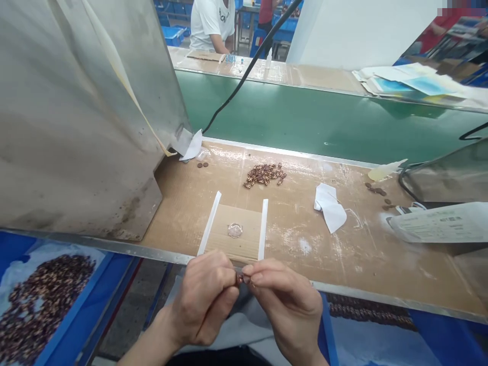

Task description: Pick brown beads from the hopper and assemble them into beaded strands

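My left hand [206,300] and my right hand [290,300] meet at the near edge of the bench, fingertips almost touching. Between them is a small shiny copper-coloured metal piece [240,278], pinched from both sides and mostly covered by the fingers. Just beyond the hands, a round clear-and-metal part like a watch case [235,230] lies on a cardboard pad [244,246] flanked by two white strips. Farther back sits a loose pile of small copper-coloured pieces [264,175].
A metal housing [87,127] rises at left. Blue bins [82,305] below the bench hold many copper-coloured pieces. White paper [331,207], dark discs [375,189], a plastic dropper bottle [386,171] and a wrapped package [446,223] lie at right. A person [211,25] sits beyond the green belt [267,109].
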Action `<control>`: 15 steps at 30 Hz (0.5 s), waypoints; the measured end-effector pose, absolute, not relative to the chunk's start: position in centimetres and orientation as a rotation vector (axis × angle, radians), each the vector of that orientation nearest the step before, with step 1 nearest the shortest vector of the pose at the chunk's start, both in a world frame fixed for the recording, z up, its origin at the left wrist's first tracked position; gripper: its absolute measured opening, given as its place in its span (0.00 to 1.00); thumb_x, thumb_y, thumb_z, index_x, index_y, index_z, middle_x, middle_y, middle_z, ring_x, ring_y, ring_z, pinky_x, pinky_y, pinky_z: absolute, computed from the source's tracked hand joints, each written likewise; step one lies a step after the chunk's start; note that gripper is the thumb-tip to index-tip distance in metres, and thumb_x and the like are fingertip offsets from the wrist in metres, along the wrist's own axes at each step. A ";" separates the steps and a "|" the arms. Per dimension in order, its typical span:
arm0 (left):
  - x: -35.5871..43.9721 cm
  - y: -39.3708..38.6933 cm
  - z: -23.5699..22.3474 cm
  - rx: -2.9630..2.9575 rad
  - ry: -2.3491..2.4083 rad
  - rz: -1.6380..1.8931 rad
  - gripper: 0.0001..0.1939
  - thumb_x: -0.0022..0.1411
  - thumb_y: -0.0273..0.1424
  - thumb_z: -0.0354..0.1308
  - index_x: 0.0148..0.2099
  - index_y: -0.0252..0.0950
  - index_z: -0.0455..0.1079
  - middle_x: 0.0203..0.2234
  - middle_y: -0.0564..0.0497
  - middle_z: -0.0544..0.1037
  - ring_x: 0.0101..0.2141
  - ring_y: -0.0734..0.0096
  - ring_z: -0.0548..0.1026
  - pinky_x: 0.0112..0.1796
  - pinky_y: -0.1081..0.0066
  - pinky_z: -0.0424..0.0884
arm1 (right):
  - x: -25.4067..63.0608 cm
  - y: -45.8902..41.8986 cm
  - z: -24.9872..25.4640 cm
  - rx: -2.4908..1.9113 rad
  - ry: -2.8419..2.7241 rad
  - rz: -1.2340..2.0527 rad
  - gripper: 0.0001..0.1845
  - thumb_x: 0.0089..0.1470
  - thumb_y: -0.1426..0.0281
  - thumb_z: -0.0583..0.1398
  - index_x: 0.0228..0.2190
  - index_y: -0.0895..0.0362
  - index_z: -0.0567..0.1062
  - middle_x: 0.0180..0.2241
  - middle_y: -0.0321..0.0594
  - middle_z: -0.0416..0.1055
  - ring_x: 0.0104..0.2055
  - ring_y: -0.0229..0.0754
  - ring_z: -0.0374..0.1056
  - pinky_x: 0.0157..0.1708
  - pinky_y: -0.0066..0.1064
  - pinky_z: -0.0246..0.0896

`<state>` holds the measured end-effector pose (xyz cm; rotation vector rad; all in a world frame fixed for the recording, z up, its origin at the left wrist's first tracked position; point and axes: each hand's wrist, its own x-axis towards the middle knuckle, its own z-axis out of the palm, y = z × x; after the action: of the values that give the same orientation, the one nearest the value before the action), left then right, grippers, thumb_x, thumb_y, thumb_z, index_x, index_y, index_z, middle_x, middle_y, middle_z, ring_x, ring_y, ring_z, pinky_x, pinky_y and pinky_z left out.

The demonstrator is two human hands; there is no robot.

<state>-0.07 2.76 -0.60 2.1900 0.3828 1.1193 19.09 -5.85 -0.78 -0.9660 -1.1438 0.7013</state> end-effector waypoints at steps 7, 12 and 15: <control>0.7 3.5 -0.3 2.271 0.238 1.219 0.13 0.90 0.28 0.47 0.48 0.37 0.69 0.28 0.52 0.75 0.27 0.68 0.72 0.31 0.63 0.65 | 18.8 -6.0 -1.1 -0.844 -1.260 0.482 0.14 0.79 0.80 0.70 0.58 0.52 0.89 0.52 0.45 0.91 0.46 0.45 0.90 0.45 0.35 0.91; 0.9 3.7 -0.1 2.307 0.227 1.201 0.12 0.89 0.27 0.48 0.46 0.38 0.66 0.27 0.52 0.73 0.27 0.67 0.71 0.31 0.62 0.65 | 18.5 -5.3 -1.3 -0.814 -1.241 0.417 0.11 0.83 0.74 0.68 0.59 0.51 0.89 0.48 0.44 0.91 0.44 0.45 0.90 0.41 0.34 0.91; 1.2 3.7 -0.2 2.315 0.235 1.234 0.13 0.88 0.27 0.48 0.45 0.39 0.66 0.27 0.53 0.72 0.26 0.68 0.69 0.30 0.63 0.64 | 18.3 -5.0 -1.4 -0.798 -1.202 0.403 0.11 0.83 0.74 0.68 0.58 0.51 0.89 0.48 0.44 0.92 0.42 0.45 0.90 0.40 0.34 0.92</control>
<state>1.22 3.66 -0.16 2.3154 0.2347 1.2344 18.28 -5.05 -1.40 -0.7980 -1.2020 0.4028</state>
